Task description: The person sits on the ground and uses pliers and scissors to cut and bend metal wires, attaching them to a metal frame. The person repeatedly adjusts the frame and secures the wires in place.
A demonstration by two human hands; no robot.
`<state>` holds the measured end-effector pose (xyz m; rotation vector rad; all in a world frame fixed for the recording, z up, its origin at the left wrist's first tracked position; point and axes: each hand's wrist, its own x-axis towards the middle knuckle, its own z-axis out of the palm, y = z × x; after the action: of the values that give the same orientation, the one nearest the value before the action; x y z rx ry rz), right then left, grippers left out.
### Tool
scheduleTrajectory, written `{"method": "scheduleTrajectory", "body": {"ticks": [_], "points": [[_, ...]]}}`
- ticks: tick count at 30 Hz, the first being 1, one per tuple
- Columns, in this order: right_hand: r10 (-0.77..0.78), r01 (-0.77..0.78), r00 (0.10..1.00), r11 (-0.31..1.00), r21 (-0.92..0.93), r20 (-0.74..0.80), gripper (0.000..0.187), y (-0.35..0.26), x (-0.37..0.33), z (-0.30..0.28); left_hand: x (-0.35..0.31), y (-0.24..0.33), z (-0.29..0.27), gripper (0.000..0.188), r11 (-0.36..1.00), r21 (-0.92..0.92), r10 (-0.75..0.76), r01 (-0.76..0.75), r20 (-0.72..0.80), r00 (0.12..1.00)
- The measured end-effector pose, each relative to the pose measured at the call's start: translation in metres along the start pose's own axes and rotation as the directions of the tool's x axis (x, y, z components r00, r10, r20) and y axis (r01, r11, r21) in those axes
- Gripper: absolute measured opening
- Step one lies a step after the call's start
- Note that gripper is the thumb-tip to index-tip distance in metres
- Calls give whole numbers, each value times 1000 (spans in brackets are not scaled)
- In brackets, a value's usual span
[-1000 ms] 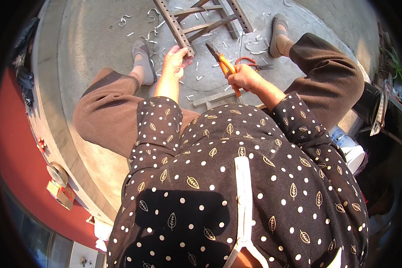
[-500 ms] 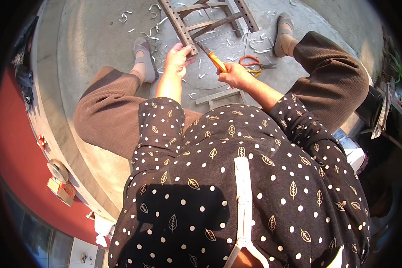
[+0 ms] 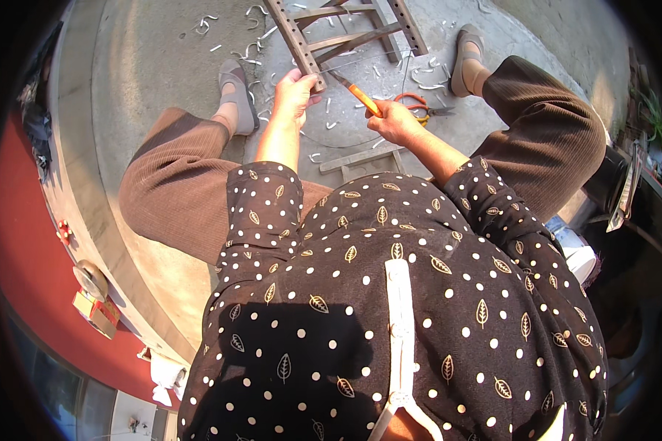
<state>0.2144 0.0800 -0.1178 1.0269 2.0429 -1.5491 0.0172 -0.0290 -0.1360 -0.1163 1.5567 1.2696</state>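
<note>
The drilled brown frame [image 3: 296, 44], lying ahead, is pinched at its near left end by the left hand [image 3: 293, 97], while orange-handled pliers [image 3: 363, 98], gripped in the curled right hand [image 3: 394, 122], are slanted leftward toward that end (tip contact cannot be told).

head fisheye | from above | faces down | shirt [image 3: 397, 305] near, hands [image 3: 293, 99] farther

Pretty bright sun on the grey concrete floor [image 3: 168, 55] up at 11 o'clock, big red surface [image 3: 29, 220] over at 9, darkish glass-looking panes [image 3: 60, 397] at 8.
</note>
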Motion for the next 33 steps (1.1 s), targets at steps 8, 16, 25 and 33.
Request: {"method": "scheduleTrajectory", "body": {"ticks": [8, 16, 25, 33], "points": [[10, -9, 1000, 999, -52, 13, 23, 3, 11, 6, 6, 17, 8, 29, 990, 62, -108, 125, -226, 968], [68, -66, 998, 989, 131, -15, 11, 1, 12, 6, 36, 32, 24, 35, 697, 600, -216, 392, -346, 913], [49, -55, 998, 991, 125, 48, 11, 6, 18, 1, 53, 36, 25, 36, 447, 848, -203, 285, -214, 955], [34, -39, 997, 997, 66, 69, 9, -3, 8, 0, 54, 26, 23, 30, 637, 685, -176, 353, -317, 932]]}}
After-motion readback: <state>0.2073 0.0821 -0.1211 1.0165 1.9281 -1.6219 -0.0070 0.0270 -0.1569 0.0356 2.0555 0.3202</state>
